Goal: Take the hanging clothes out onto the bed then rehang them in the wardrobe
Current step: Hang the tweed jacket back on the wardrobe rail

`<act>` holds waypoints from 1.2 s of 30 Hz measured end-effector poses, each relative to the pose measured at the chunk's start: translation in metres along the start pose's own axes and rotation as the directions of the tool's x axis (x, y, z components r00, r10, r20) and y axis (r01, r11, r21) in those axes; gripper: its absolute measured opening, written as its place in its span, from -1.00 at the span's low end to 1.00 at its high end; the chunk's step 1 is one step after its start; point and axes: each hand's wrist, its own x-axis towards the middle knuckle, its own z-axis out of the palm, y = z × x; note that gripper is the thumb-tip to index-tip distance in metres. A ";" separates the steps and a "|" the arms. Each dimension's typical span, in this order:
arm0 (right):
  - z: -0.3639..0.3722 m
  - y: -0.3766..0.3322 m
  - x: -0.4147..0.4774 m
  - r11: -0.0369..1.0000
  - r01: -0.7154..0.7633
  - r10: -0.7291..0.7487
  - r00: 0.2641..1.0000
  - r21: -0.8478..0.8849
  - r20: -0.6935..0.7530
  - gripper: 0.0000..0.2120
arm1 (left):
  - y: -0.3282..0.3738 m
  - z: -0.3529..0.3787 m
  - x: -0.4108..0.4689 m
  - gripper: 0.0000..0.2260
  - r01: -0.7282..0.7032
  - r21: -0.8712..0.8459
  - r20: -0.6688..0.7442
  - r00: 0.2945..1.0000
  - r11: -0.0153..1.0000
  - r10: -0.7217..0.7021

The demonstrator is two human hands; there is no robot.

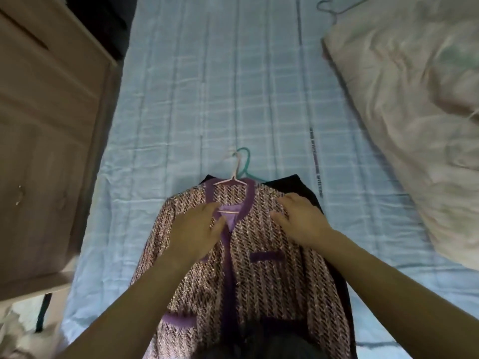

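A purple tweed jacket [261, 278] with violet trim lies flat on the light blue checked bed sheet [207, 99], still on a pink hanger [234, 174]. Under it lies a black garment [304, 186] on a teal hanger [246, 158]. My left hand [195, 229] rests on the jacket's left chest beside the collar, fingers straight. Flat on the jacket's right shoulder lies my right hand [298, 220], fingers spread. Neither hand grips the cloth.
A wooden cabinet [46, 141] stands close along the left side of the bed. A rumpled pinkish duvet [414, 120] fills the right side, with another hanger hook [328, 7] by its top edge. Dark hair shows at the bottom edge.
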 end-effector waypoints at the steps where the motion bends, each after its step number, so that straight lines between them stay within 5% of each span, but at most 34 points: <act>1: 0.005 0.005 0.017 1.000 -0.014 0.015 1.000 -0.014 0.024 -0.57 | -0.006 0.005 0.014 -0.44 0.016 0.007 0.031 0.999 1.000 -0.017; 7: 0.043 0.015 0.099 0.994 -0.103 0.106 0.988 -0.031 0.116 -0.56 | -0.064 0.048 0.092 -0.60 0.080 0.030 0.100 0.992 0.996 -0.083; 13: 0.077 0.023 0.148 0.977 -0.137 0.168 0.967 -0.164 0.191 -0.51 | -0.118 0.085 0.145 -0.53 0.260 0.001 0.271 0.930 0.966 -0.250; 17: 0.085 0.023 0.160 0.993 -0.106 0.099 0.988 0.051 0.122 -0.61 | -0.136 0.100 0.161 -0.58 0.243 -0.045 0.372 0.904 0.969 -0.210; 25: 0.074 0.004 0.136 0.972 -0.066 0.068 0.998 0.224 0.001 -0.67 | -0.142 0.077 0.135 -0.73 0.144 -0.160 0.264 0.959 0.977 -0.098; 36: 0.030 -0.018 0.025 0.976 0.168 -0.143 0.974 0.137 -0.175 -0.61 | -0.096 0.002 0.014 -0.66 -0.042 -0.383 -0.244 0.968 0.923 -0.058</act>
